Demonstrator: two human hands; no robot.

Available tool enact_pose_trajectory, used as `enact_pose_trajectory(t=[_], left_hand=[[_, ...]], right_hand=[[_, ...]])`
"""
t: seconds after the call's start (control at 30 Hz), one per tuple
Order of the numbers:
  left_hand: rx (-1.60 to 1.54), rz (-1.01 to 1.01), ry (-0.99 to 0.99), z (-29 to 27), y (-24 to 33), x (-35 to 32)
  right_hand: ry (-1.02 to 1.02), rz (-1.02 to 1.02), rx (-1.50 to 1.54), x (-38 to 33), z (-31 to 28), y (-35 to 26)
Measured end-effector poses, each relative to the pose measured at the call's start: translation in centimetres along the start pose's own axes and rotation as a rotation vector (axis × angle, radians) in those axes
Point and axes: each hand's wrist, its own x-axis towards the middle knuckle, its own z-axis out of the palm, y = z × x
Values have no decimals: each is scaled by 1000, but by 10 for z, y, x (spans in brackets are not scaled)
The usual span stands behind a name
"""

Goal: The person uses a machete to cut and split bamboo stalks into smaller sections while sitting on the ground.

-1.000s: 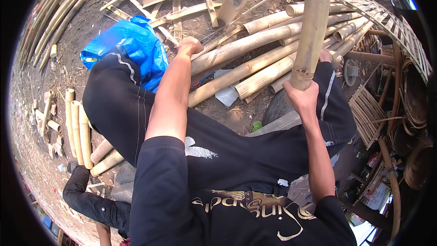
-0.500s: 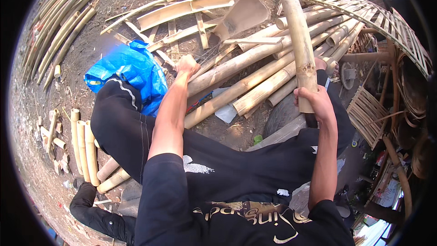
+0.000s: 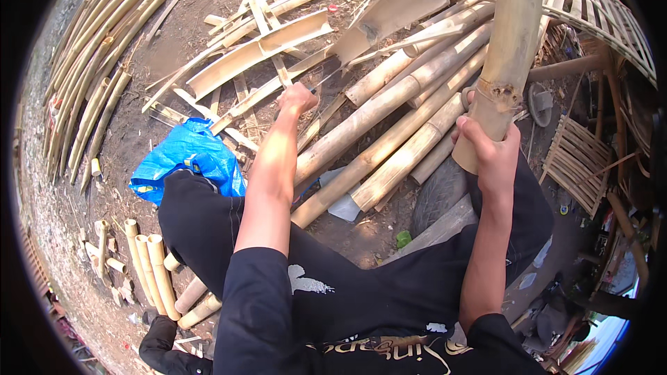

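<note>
left hand fisted, right hand gripping

Thick upright tan bamboo pole at right, right hand around it. Left hand left of pole, over slanting heap of round bamboo culms. Crumpled blue plastic bag on ground, left of left forearm. Woven split-bamboo panel behind pole.

Harsh sunlight, hard shadows, fisheye-bent edges.

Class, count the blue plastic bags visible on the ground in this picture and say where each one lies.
1: a crumpled blue plastic bag lies on the dirt beside the person's left knee, below the left hand. Others may be hidden under the bamboo poles.
</note>
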Motion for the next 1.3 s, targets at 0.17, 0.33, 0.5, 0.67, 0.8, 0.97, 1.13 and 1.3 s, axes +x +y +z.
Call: enact_pose_trajectory(t=[0.17,0.33,0.5,0.67,0.8,0.97,1.13,1.3], left_hand=[[-53,-9,-53,21,5,13],[-116,53,-123,2,22,4],[-199,4,62,7,13,-8],[-336,17,88,-40,19,-17],[-347,-19,158,-65,9,-34],[-427,-47,269,-129,-43,-64],[-566,-74,423,-184,-91,-93],[-749,-121,451,-188,-140,-103]], right_hand=[[63,170,-124,-22,46,105],[45,190,-123,-41,13,97],[100,86,70,-45,-6,43],[205,-8,74,-48,-14,37],[170,163,-7,-69,-17,48],[-357,618,-73,-95,-33,55],[-616,973,102,-118,20,60],[-658,1034,153,-106,54,64]])
